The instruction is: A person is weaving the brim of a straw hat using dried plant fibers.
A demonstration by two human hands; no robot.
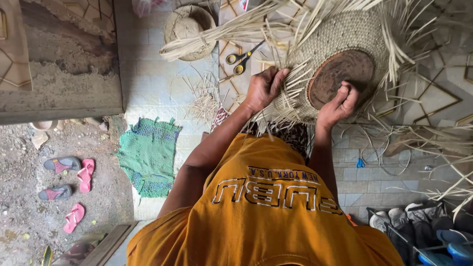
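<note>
A half-woven straw basket [345,34] lies upside down in front of me, with loose pale strips [231,32] fanning out all around it. A round brown disc [340,74] sits in the middle of its base. My left hand [263,88] is closed on several strips at the basket's left edge. My right hand [340,104] grips the basket's near rim, fingers curled at the edge of the brown disc. My orange shirt fills the lower middle of the view.
Yellow-handled scissors [241,59] lie on the tiled floor left of the basket. A small round woven basket [189,27] stands farther back. A green woven mat [148,152] lies to my left, several sandals [69,182] on the dirt beyond, and shoes [419,221] at lower right.
</note>
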